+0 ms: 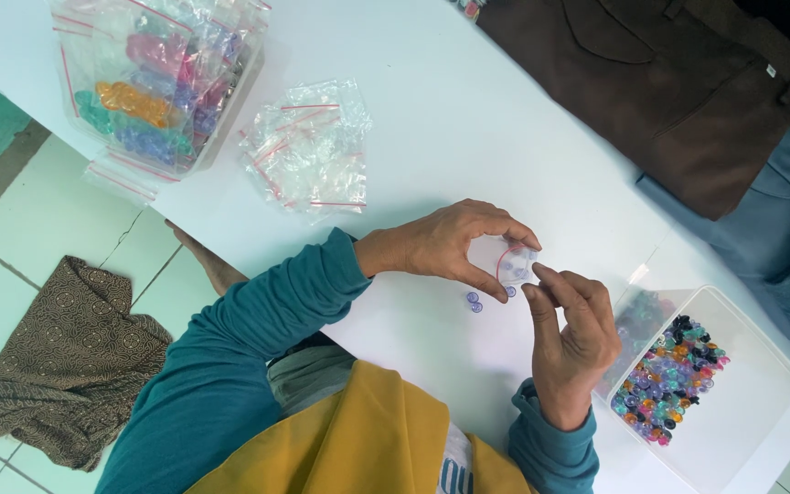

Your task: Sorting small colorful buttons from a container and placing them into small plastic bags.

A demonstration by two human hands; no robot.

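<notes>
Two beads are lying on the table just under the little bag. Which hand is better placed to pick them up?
Probably the right hand: its fingertips only pinch the edge of the small bag, close above the beads. The left hand grips the bag and holds it up, so it looks busier.

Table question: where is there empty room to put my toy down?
Bare white table lies between the empty bags and the brown cloth. It is crowded around the hands, the loose beads and the bead box.
</notes>
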